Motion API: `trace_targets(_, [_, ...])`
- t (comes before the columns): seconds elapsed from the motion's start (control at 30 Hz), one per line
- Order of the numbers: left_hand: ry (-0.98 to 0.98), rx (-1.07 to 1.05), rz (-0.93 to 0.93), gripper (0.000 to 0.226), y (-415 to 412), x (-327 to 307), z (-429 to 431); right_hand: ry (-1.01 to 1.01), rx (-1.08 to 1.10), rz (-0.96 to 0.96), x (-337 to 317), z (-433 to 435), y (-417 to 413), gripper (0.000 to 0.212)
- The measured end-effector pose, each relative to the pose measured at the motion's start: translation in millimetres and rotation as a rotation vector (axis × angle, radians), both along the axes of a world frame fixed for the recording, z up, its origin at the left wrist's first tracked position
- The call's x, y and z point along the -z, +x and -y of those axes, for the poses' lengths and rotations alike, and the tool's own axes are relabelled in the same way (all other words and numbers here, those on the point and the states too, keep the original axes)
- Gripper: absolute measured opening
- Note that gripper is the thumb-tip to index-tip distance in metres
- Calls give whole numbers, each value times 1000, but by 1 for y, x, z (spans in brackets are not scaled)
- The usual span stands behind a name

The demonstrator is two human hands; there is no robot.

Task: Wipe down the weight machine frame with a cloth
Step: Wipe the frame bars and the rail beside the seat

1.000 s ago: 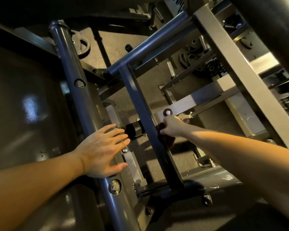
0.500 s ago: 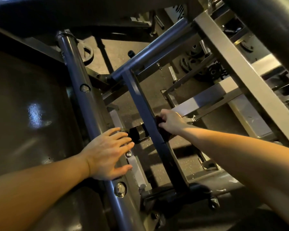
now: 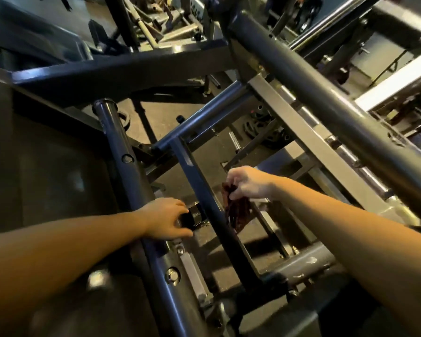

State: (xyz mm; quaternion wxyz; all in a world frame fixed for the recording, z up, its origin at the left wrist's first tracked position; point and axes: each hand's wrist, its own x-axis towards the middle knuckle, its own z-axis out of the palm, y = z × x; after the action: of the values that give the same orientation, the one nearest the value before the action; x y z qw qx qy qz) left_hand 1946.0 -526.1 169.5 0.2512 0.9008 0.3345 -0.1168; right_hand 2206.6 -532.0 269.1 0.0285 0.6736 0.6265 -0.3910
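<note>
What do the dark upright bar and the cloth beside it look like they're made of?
Upright bar: probably painted steel, dark blue-grey, semi-gloss, judging by the highlights along its edge. Cloth: soft dark fabric, limp and creased, hanging from the right hand; weave unclear.

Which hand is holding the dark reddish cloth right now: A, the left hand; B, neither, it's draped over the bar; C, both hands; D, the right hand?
D: the right hand pinches the dark reddish cloth beside the dark metal frame bar, while the left hand rests on the frame.
</note>
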Motion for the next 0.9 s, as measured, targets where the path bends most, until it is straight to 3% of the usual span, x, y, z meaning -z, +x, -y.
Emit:
trace_targets(0.07, [-163,-219,245,60,11,-34,-11,83,106,-128,-34,10,-3,19])
trace_targets(0.13, [-359,-367,486,32,24,-71,-15,176,178,-223,-65,29,-3,21])
trace_targets(0.2, [-481,-386,609,24,28,-107,-12,257,251,-335,-91,56,-5,21])
trace_targets(0.3, [-581,-253,642,27,23,-155,8,359,353,-482,-121,102,-15,26])
trace_targets(0.4, [-575,-151,658,29,21,-187,44,445,390,-594,-138,149,-29,29])
trace_targets(0.53, [-543,-175,741,28,18,-218,97,525,433,-752,-150,205,-38,24])
trace_targets(0.63, [-384,-174,738,22,14,-242,141,536,404,-863,-160,248,-40,25])
trace_targets(0.8, [-240,-191,775,19,18,-255,233,659,301,-804,-158,326,-38,38])
trace_targets(0.9, [-145,-212,812,15,31,-246,293,705,278,-773,-138,370,-27,35])
